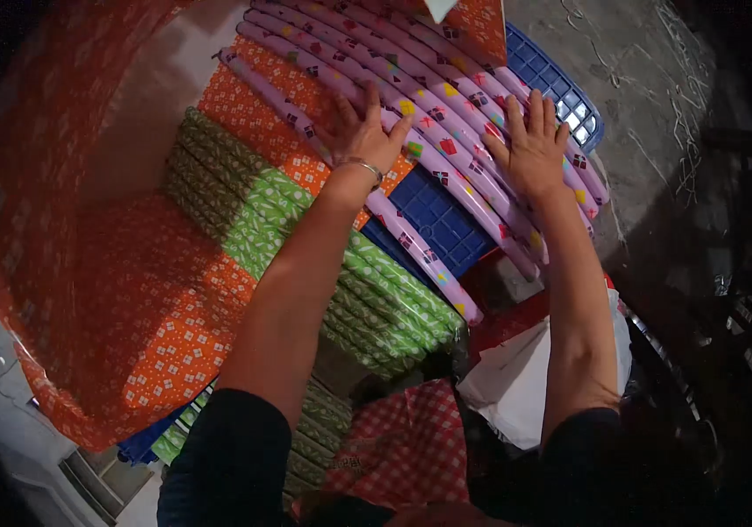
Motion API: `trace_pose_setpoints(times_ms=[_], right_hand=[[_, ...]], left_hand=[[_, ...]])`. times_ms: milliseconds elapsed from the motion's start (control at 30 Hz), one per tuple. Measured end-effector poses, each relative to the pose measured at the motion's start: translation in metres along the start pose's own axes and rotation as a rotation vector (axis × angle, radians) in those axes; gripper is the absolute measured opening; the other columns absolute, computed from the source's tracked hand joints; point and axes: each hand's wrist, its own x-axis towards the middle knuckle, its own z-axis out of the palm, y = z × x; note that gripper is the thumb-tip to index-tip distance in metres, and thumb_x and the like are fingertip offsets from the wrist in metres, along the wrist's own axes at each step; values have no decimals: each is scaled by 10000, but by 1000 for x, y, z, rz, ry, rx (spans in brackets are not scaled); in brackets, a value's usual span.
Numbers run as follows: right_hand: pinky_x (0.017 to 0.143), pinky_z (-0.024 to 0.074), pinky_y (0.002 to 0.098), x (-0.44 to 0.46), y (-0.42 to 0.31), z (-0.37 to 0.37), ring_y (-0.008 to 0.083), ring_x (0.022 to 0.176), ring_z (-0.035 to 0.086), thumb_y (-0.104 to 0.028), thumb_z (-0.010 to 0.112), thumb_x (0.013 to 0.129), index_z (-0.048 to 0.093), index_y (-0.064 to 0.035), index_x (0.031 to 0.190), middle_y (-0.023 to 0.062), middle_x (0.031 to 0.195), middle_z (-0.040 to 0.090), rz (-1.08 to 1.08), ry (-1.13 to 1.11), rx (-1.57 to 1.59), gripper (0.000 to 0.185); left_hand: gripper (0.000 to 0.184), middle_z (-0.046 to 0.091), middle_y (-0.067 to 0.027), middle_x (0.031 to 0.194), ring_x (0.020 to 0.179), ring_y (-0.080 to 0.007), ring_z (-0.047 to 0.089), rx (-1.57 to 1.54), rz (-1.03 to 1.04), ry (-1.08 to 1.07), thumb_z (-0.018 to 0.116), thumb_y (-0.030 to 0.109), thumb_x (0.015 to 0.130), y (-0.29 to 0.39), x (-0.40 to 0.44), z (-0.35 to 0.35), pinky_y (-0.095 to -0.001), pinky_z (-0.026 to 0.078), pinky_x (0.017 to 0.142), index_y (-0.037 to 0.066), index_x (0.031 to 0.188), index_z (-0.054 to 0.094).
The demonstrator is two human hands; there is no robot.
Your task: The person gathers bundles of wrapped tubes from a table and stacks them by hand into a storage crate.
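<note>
1. The pink gift-print rolls [450,140] lie far, over a blue plastic crate [442,220]; bare grey floor [626,97] spreads right of the crate's edge.
2. The left hand [363,140] and right hand [534,149] rest fingers spread on these, grasping nothing.
3. Green leaf-print rolls [393,299] lie nearer; orange patterned paper [174,360] fills the left.

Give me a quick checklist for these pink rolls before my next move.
1. Left hand open over the pink rolls: ok.
2. Right hand open over them, fingers pointing away from you: ok.
3. Pink rolls all together: not ok, one roll lies apart on the left.
4. Green rolls side by side: ok.
5. Full roll count: cannot tell, some run past the picture's top edge.
</note>
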Motion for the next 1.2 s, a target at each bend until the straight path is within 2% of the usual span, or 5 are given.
trace_pose_setpoints(times_ms=[567, 767, 800, 867, 1200], right_hand=[[694, 481, 417, -121, -99, -40, 324, 864, 530, -85, 599, 672, 411, -20, 1226, 147, 924, 517, -72, -425, 466, 588], [688, 473, 411, -91, -54, -65, 331, 839, 555, -52, 573, 718, 498, -105, 1174, 139, 939, 556, 45, -72, 403, 466], [689, 472, 412, -82, -42, -63, 331, 841, 556, -53, 574, 721, 506, -104, 1168, 138, 932, 561, 90, -65, 358, 455], [704, 466, 414, -65, -14, -49, 324, 856, 556, -74, 582, 736, 525, -99, 1156, 135, 950, 563, 148, 13, 284, 425], [698, 467, 405, -14, 29, -9, 300, 825, 536, -218, 624, 756, 566, -94, 1031, 106, 880, 560, 6, 209, 189, 307]], left_hand=[[438, 609, -77, 889, 820, -188, 579, -1067, -164, 341, 705, 43, 661, -81, 7, 15, -318, 466, 739, -13, 1046, 504], [471, 579, -64, 910, 811, -151, 553, -1223, 32, 333, 720, 144, 698, -14, 32, -18, -307, 474, 696, -15, 1064, 471], [524, 573, -72, 919, 819, -149, 557, -482, 466, 322, 689, 249, 731, -37, 73, 10, -297, 474, 712, -6, 1129, 463], [578, 570, -83, 928, 848, -150, 557, -1062, 257, 237, 658, 315, 747, 20, 36, -26, -270, 461, 751, 21, 1201, 455], [819, 126, -246, 1418, 1311, -422, 136, -254, 335, 177, 596, 502, 752, 6, 20, 20, -435, 252, 1042, 107, 1379, 248]])
